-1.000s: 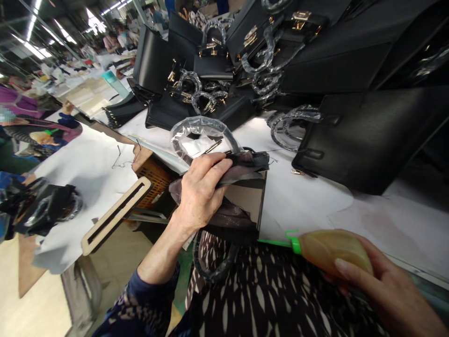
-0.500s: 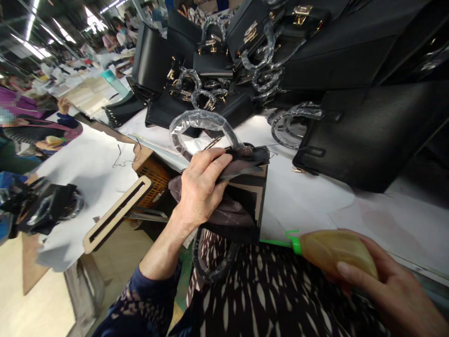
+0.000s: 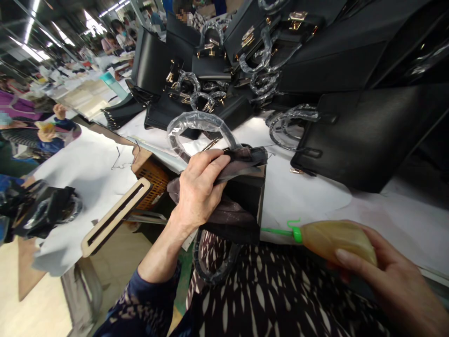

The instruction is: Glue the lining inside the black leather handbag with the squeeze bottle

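Observation:
My left hand (image 3: pixel 200 189) is closed on the top edge of a dark handbag (image 3: pixel 242 224), its fingers folded over the lining. The bag lies at the table's front edge against my lap. One plastic-wrapped handle (image 3: pixel 199 119) loops up beyond the hand, and another (image 3: pixel 213 276) hangs below over my patterned clothing. My right hand (image 3: pixel 372 267) is wrapped round a squeeze bottle (image 3: pixel 335 238) of yellowish-brown liquid, held on its side. Its thin green nozzle (image 3: pixel 277 231) points left, with the tip at the bag's right side. Whether the tip touches the bag I cannot tell.
Black handbags (image 3: pixel 210 61) with wrapped handles are piled at the back. A large black bag (image 3: pixel 351 135) lies at right. To the left are a slotted wooden frame (image 3: pixel 117 217), an orange basket (image 3: pixel 152 180) and wire-framed glasses (image 3: pixel 124 159). A co-worker's hand (image 3: pixel 47 133) holds another bottle.
The bottle in my right hand has risen slightly, and its green nozzle now shows more clearly beside the bag. My left hand keeps its grip. The co-worker's hands at left have shifted.

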`<state>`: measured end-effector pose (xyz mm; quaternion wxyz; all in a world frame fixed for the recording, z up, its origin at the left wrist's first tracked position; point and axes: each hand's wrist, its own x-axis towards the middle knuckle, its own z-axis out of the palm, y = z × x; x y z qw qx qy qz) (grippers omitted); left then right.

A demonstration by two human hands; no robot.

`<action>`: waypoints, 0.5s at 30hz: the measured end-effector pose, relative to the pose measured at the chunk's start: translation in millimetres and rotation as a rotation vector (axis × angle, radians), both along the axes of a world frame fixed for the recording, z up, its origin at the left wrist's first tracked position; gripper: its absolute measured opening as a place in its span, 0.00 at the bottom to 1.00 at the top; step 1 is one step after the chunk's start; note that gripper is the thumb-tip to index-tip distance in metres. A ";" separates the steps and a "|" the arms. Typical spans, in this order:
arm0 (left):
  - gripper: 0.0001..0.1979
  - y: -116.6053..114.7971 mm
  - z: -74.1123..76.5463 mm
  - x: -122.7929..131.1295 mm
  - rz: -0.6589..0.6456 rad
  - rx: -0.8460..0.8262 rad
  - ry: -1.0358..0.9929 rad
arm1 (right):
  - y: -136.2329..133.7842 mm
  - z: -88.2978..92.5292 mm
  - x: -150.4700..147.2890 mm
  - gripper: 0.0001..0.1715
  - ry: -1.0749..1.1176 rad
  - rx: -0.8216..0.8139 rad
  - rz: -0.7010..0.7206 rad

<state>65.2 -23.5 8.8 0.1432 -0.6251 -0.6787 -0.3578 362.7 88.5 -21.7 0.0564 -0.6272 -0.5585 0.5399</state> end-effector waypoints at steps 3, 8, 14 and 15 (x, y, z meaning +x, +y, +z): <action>0.14 0.9 -0.2 -0.2 -0.002 0.006 -0.007 | -5.2 3.4 -2.2 0.42 0.047 0.017 -0.024; 0.13 2.9 0.3 1.3 0.021 -0.004 -0.010 | -4.6 -5.2 7.9 0.52 0.071 -0.129 -0.102; 0.12 4.5 1.5 1.2 0.015 0.002 -0.023 | -7.0 -9.3 13.3 0.40 0.253 -0.118 -0.145; 0.12 4.7 2.0 0.8 0.017 -0.002 -0.030 | -7.3 -8.0 12.2 0.39 0.282 -0.135 -0.175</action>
